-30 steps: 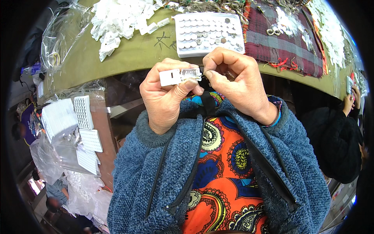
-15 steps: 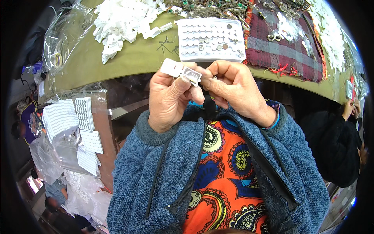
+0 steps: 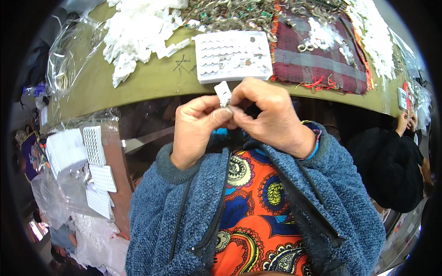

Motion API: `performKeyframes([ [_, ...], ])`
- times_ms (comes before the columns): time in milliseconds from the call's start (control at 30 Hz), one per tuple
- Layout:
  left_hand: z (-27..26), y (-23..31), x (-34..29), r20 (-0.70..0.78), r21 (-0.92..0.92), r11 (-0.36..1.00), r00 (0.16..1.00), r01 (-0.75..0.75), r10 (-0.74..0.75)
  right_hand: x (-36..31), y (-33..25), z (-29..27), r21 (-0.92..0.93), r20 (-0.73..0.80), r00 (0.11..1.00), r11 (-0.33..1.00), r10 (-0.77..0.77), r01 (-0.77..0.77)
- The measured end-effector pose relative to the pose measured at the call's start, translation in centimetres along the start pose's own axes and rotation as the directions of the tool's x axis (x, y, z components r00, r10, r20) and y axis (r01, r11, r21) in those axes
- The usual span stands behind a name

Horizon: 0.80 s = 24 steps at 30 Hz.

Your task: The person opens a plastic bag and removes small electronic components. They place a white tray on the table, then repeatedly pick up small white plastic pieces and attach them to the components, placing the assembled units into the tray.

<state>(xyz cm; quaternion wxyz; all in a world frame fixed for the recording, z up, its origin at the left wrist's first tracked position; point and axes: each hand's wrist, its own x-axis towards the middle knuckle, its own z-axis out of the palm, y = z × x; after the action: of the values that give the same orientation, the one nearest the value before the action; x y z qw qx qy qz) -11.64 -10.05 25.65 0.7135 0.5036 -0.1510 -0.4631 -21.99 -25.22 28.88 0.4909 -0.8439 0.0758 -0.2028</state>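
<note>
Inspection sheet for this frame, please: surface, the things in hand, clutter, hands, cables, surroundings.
Surface: olive-green table, crowded along its far side.
Things in hand: a small white plastic piece, upright, pinched between both hands just below the table edge.
Clutter: white dimpled tray with small round parts in some pockets; heap of white plastic pieces; plaid cloth carrying metal bits; pile of metal parts; clear plastic bags.
Hands: left hand and right hand both closed on the white piece, fingertips meeting.
Cables: nothing seen.
Surroundings: stacked white trays at the left; another person's hand at the right edge.
</note>
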Motion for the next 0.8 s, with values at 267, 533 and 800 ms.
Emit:
performKeyframes([
  [267, -0.1, 0.4, 0.4, 0.044, -0.012, 0.994, 0.994, 0.104, -0.104, -0.8, 2.5, -2.3, -0.192, -0.185, 0.955, 0.961, -0.232, 0.197],
  [533, -0.3, 0.6, 2.1, -0.107, 0.085, 0.996, 0.994, 0.024, -0.015, -1.4, 5.9, -3.2, -0.519, -0.28, 0.948, 0.855, -0.149, -0.019],
  [800, -1.0, 0.6, 4.3, -0.136, 0.104, 0.994, 0.99, -0.017, 0.031, 0.8, 7.3, -2.9, -0.525, -0.297, 0.939, 0.851, -0.171, -0.011],
])
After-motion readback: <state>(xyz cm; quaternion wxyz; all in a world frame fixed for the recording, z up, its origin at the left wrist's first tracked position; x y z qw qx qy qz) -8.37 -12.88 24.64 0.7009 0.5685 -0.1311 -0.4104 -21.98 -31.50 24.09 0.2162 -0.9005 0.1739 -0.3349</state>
